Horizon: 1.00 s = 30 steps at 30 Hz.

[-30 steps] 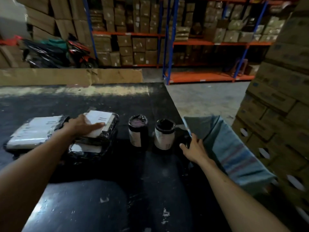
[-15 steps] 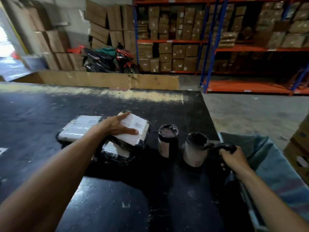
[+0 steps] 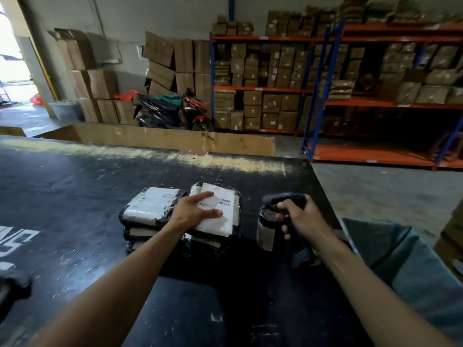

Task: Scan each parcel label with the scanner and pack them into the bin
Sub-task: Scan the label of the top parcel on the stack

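Left hand [image 3: 198,212] lies flat, fingers spread, pinning the labelled parcel [image 3: 215,211]; right hand [image 3: 304,219] at three o'clock grips the scanner [image 3: 283,199]. Best uncover the barcode [image 3: 224,201] before aiming.

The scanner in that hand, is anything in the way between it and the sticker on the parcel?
Nothing visible blocks it. The right hand grips the scanner just right of the top parcel, with only open air between. The left hand rests flat on the white label, but the barcode beside the fingers is uncovered.

Parcel label [image 3: 218,211] bears a barcode — text perhaps too blurred.
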### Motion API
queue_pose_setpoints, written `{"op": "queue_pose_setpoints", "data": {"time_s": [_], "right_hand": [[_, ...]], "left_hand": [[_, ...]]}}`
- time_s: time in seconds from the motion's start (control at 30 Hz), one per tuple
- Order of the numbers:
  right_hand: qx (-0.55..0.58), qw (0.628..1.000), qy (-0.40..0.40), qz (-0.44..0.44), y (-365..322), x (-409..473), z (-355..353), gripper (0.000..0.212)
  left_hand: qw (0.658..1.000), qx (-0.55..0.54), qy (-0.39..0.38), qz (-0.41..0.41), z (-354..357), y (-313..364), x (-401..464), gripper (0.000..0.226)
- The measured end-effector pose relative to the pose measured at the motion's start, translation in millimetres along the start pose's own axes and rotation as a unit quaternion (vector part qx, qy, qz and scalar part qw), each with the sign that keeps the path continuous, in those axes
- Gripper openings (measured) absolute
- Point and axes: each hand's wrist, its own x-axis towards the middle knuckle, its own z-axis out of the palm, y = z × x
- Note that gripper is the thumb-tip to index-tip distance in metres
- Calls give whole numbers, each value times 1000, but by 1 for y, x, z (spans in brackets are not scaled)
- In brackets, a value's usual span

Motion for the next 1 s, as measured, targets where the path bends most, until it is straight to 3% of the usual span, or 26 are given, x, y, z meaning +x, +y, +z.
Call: {"op": "queue_pose_setpoints", "data": {"time_s": [0.17, 0.57, 1.0], "right_hand": [[-47, 996, -47, -60, -8, -30, 54, 60], [-43, 991, -6, -123, -26, -67, 84, 43], [-79, 981, -1, -179, -40, -87, 83, 44]], "left_hand": [[995, -32, 82, 52, 0, -15, -25, 82], [979, -48, 162, 113, -4, -6, -58, 76], [977, 16, 167, 133, -3, 10, -67, 76]]}}
